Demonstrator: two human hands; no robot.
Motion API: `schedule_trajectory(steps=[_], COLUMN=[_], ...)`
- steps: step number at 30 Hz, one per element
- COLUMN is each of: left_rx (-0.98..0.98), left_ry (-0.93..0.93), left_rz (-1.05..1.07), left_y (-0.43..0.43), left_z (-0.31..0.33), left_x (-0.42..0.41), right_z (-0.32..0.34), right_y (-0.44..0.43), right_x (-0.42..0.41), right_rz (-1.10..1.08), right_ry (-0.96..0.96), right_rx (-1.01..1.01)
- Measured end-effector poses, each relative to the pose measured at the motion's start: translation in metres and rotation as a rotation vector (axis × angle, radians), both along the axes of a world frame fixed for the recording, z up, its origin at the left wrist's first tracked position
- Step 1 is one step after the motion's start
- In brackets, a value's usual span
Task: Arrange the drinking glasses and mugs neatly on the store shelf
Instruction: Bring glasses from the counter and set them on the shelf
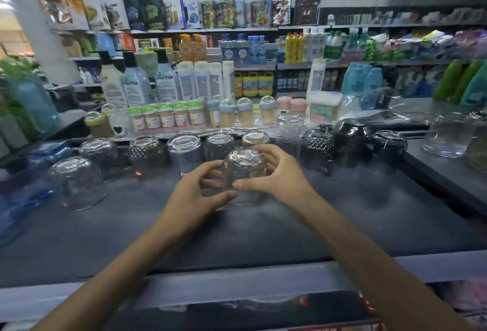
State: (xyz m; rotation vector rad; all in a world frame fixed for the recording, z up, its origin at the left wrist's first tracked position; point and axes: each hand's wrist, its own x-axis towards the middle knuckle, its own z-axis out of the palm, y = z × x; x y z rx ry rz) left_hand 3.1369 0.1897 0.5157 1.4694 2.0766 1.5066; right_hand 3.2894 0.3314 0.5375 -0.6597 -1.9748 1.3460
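Holding one clear glass (243,172) upside down at frame centre: left hand (195,193) and right hand (274,172) both closed around its sides, thumbs in front, rim at or just above the dark shelf (263,230) — can't tell if it's touching. Step in hand looks like placement. Behind it, a row of inverted glasses (184,151) runs left to right, dark mugs (351,138) at right. Next move likely calls for aligning it with that row without knocking neighbours.

Both forearms are bare right down to the bottom edge, no sleeves, and the left hand (196,193) and right hand (274,172) wear no gloves or rings.
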Motion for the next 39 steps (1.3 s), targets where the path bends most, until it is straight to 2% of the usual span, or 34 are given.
schedule_trajectory(steps=[6, 18, 21, 23, 25, 30, 34, 39], left_rx=[-0.041, -0.133, -0.159, -0.093, 0.031, 0.230, 0.215, 0.197], left_ry=[-0.081, -0.081, 0.066, 0.187, 0.245, 0.100, 0.050, 0.102], left_rz=[0.055, 0.102, 0.180, 0.201, 0.122, -0.254, -0.456, -0.522], left_y=[-0.003, -0.012, -0.029, -0.044, -0.050, -0.028, 0.016, 0.108], left_z=[-0.002, 0.000, 0.006, 0.015, 0.023, 0.033, 0.034, 0.042], left_x=[-0.025, -0.029, -0.031, -0.021, 0.002, 0.093, 0.168, 0.254], right_z=[-0.005, -0.008, -0.001, 0.003, 0.004, 0.002, 0.008, 0.019], right_y=[-0.001, -0.022, -0.034, -0.044, -0.054, -0.080, -0.079, -0.026], right_x=[-0.047, -0.046, -0.025, -0.002, 0.029, 0.131, 0.213, 0.302], right_rz=[0.008, -0.029, -0.081, -0.166, -0.259, -0.441, -0.565, -0.717], right_ry=[-0.065, -0.157, -0.145, -0.129, -0.086, -0.051, -0.114, -0.136], right_rx=[0.064, 0.123, 0.117, 0.158, 0.193, 0.248, 0.327, 0.412])
